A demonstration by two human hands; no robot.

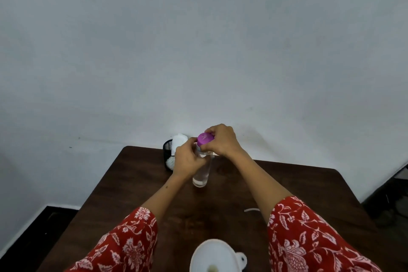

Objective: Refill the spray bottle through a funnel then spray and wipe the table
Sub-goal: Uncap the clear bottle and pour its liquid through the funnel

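- Clear bottle [201, 172]: upright on the far part of the dark wooden table [287, 187], near the wall.
- Left hand [187, 159]: fingers curled round the bottle's upper body.
- Right hand [221, 140]: fingers pinch the purple cap [205, 138] on the bottle top.
- White funnel [215, 257]: at the near table edge, mouth up.
- Black mesh holder [168, 157] with white cloth [179, 142]: just left of the bottle.

No readable text, label, brand, number or sign on anything in view.
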